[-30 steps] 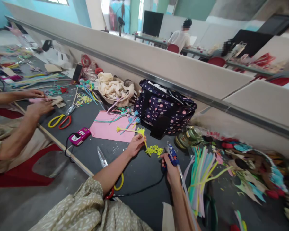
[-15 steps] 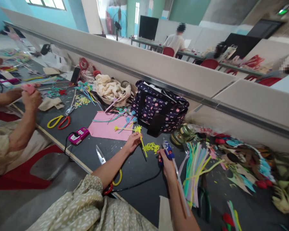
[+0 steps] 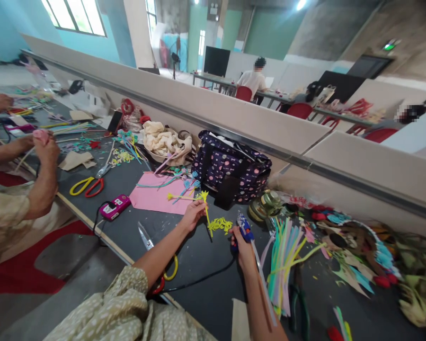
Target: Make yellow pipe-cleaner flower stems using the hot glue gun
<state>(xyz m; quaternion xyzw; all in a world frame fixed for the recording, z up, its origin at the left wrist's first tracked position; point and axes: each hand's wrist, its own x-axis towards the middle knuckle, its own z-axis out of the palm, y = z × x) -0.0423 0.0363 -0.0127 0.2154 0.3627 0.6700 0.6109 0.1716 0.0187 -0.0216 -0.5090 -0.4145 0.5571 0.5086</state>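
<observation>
We see a spiky yellow pipe-cleaner flower (image 3: 202,195) in front of the dark navy, dotted fabric bag (image 3: 227,163), its stem pinched in the fingers of the left hand (image 3: 194,215). The right hand (image 3: 242,244) grasps a blue glue gun (image 3: 246,230), also in front of the bag; between the hands lies a loose heap of short yellow clippings (image 3: 220,226).

Left of the bag, we find a beige cloth sack (image 3: 182,152) filled with crumpled cream cloth (image 3: 158,135). The bag itself has something white at its top, which we cannot identify. By its right front corner sits a rounded greenish glass jar (image 3: 266,206), contents unclear to us.

The left forearm hides the middle of the red-and-yellow-handled scissors (image 3: 145,237), nearer us than the bag. Far left of the bag, a co-worker's hand (image 3: 49,149) holds something pink, too small to make out.

In front of the bag, dark grey tabletop (image 3: 202,263) stretches between our forearms, crossed by a black cord (image 3: 199,280), down to a pale wooden edge strip (image 3: 113,244).
</observation>
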